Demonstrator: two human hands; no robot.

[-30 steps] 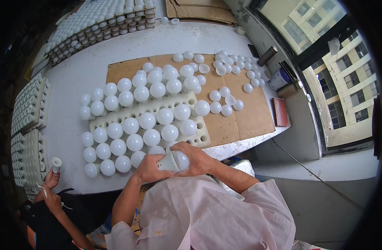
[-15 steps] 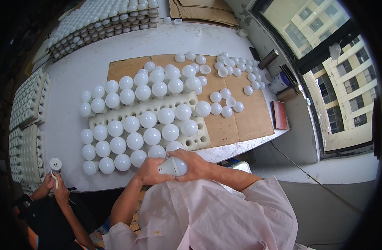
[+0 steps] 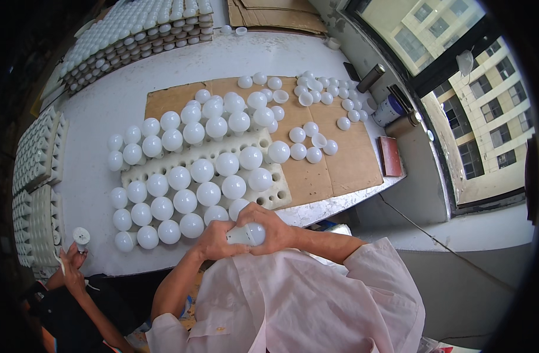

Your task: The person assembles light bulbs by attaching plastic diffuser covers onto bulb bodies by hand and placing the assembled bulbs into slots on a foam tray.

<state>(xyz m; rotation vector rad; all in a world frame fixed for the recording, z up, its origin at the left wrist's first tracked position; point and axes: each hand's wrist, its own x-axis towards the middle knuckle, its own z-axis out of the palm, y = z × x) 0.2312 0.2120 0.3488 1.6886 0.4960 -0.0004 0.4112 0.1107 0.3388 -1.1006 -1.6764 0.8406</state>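
Observation:
In front of my chest, at the table's near edge, I hold an LED light bulb (image 3: 239,235) lying sideways, its white body to the left and its round dome to the right. My left hand (image 3: 215,241) wraps the body end. Around the dome curl the fingers of my right hand (image 3: 270,228); both hands are closed on the bulb. Just beyond them, a white foam tray (image 3: 260,141) with round holes carries rows of bulbs standing dome up (image 3: 209,193). One bare strip of holes runs between the rows.
Loose white domes (image 3: 313,154) lie on a cardboard sheet (image 3: 352,170) at the right. A dark red box (image 3: 389,156), a flask (image 3: 371,77) and a tub (image 3: 389,110) stand near the window. Filled trays (image 3: 134,44) are stacked far left. A co-worker's hand (image 3: 74,262) holds a lamp part (image 3: 81,236).
The view has shifted slightly. My right hand has turned a little over the bulb's dome, and both hands still grip it. The co-worker's hands have moved slightly.

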